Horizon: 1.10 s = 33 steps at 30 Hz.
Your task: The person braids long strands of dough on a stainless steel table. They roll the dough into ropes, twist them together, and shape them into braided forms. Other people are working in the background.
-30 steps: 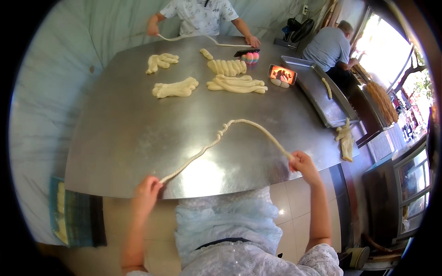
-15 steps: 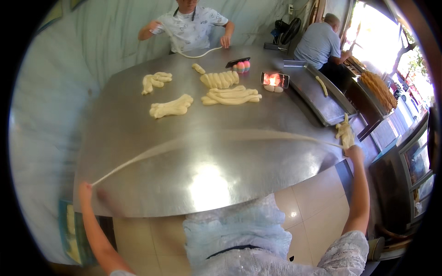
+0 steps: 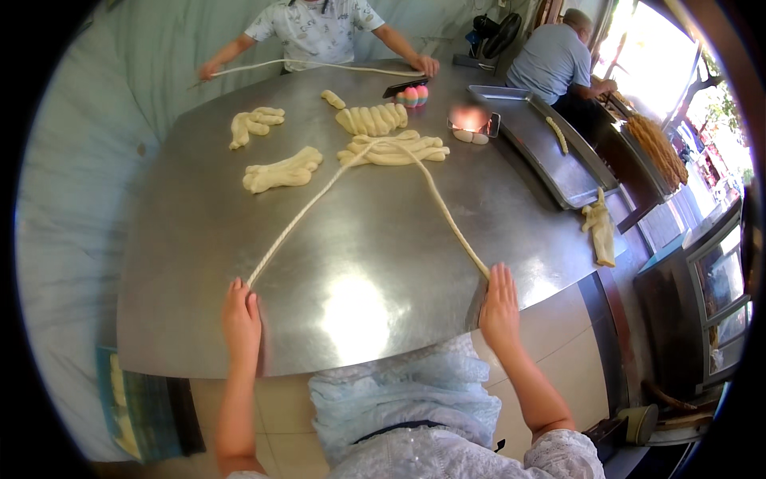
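A long twisted dough rope (image 3: 297,217) bends in an arch from one of my hands to the other. Its top crosses in front of a pile of dough strips (image 3: 403,152); I cannot tell whether it touches them. At the table's near edge my left hand (image 3: 242,319) is closed on one end, thumb against fingers. My right hand (image 3: 500,307) has the other end at its fingers, which are held long and close together; the palm side is hidden. Other dough pieces (image 3: 283,170) lie farther left, and a row of short dough pieces (image 3: 372,120) sits behind the strips.
Across the metal table (image 3: 191,239), a co-worker (image 3: 313,36) holds another dough rope. A phone (image 3: 472,124) leans on a stand beside a large metal tray (image 3: 550,152). A limp glove (image 3: 598,231) lies at the right edge. Another person (image 3: 550,64) sits beyond, near fried dough sticks (image 3: 656,150).
My hands have come from far apart to much nearer each other. The stretched dough strand is now a twisted rope arching away from me. The co-worker's rope is stretched wider.
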{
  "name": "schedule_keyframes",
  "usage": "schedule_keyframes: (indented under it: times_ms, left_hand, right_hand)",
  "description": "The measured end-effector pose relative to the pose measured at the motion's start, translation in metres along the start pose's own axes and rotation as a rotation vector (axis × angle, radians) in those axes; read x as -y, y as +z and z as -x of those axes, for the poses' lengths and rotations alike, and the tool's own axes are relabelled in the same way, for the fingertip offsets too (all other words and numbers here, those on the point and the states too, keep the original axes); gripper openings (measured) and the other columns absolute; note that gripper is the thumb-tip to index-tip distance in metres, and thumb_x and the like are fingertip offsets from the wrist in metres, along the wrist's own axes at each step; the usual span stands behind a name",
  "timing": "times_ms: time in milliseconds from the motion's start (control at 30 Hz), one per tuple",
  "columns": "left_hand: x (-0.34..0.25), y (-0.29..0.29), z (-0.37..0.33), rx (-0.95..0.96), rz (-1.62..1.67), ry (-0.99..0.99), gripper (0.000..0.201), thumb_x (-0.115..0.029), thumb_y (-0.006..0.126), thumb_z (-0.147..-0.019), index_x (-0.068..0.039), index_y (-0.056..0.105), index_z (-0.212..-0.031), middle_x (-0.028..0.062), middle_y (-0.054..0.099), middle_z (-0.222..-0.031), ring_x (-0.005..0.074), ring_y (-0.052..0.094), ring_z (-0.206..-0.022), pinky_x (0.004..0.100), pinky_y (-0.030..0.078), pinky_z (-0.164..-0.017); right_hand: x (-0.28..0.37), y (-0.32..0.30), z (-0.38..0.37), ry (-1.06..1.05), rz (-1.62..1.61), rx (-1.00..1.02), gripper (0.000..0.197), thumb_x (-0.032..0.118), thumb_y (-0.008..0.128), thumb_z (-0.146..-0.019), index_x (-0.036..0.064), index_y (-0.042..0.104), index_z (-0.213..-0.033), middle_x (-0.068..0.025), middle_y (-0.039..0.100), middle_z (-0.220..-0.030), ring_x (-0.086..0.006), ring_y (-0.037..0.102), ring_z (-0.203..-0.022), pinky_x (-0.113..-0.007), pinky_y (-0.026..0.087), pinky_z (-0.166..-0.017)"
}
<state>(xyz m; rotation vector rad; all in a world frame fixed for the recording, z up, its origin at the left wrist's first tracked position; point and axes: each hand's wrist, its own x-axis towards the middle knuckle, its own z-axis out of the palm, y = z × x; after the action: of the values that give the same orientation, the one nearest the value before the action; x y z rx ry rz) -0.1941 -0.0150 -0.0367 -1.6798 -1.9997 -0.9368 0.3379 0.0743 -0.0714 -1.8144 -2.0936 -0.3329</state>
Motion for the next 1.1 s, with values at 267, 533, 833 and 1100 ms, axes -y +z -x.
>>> schedule_keyframes:
  times_ms: [267,533,833,1100]
  left_hand:
    - [0.028,0.011,-0.029,0.209,-0.208,-0.114,0.035,-0.013,0.05,-0.099,0.003,0.055,-0.13,0.0258,0.049,-0.144,0.0427,0.047,-0.13,0.0475,0.037,-0.109]
    - [-0.031,-0.06,0.019,0.596,0.03,-0.383,0.039,-0.021,0.048,-0.105,0.002,0.052,-0.135,0.0226,0.054,-0.144,0.0364,0.054,-0.128,0.0464,0.042,-0.107]
    - [0.044,-0.015,-0.011,0.164,-0.367,-0.173,0.03,-0.019,0.054,-0.103,-0.001,0.061,-0.126,0.0187,0.064,-0.131,0.0367,0.064,-0.114,0.0429,0.05,-0.098]
    - [0.087,-0.012,-0.061,0.439,-0.267,-0.4,0.037,-0.018,0.05,-0.103,-0.001,0.055,-0.136,0.0211,0.056,-0.141,0.0372,0.053,-0.128,0.0444,0.042,-0.107]
  right_hand:
    - [-0.094,0.003,-0.13,0.492,0.082,-0.064,0.055,0.029,0.056,-0.1,-0.0007,0.046,-0.145,-0.0242,0.051,-0.146,-0.0353,0.047,-0.137,-0.052,0.034,-0.115]
    - [-0.057,-0.009,-0.056,-0.05,-0.079,-0.142,0.039,0.012,0.057,-0.098,0.0008,0.057,-0.135,-0.0192,0.061,-0.137,-0.0377,0.056,-0.128,-0.046,0.046,-0.107]
    - [-0.038,-0.052,-0.04,0.15,-0.065,0.04,0.028,0.007,0.054,-0.097,0.0022,0.063,-0.123,-0.015,0.064,-0.134,-0.037,0.06,-0.124,-0.045,0.052,-0.1]
    - [-0.139,0.022,-0.089,0.428,0.35,-0.112,0.048,0.02,0.052,-0.101,0.0005,0.046,-0.145,-0.0215,0.052,-0.145,-0.0379,0.044,-0.138,-0.047,0.038,-0.113]
